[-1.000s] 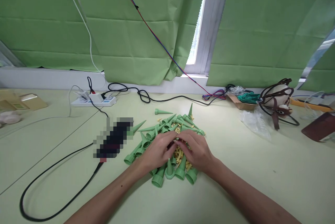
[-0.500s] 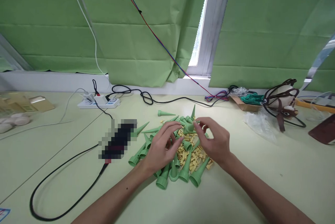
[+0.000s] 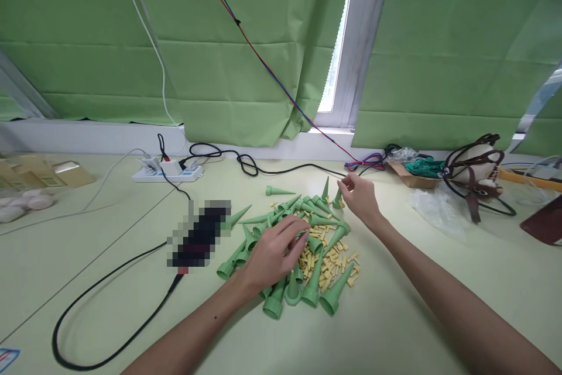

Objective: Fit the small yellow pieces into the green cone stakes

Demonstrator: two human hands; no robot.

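Note:
A pile of green plastic cone-shaped spikes lies on the table, with many small yellow plastic pieces heaped among them. My right hand is at the far right edge of the pile, its thumb and fingers pinching the tip of an upright green spike. Beside it stands another upright green spike, apart from the hand. Over the left middle of the pile hovers my left hand, fingers loosely bent and thumb apart; no held thing shows in it. It hides some spikes underneath.
Left of the pile lies a pixelated dark device with a black cable. A white power strip sits at the back. On the right are a cardboard box, a clear plastic bag and a beige bag with brown straps.
My right hand has moved away from the left hand, back and to the right, carrying a green spike to the table beside the upright one. My left hand has barely moved.

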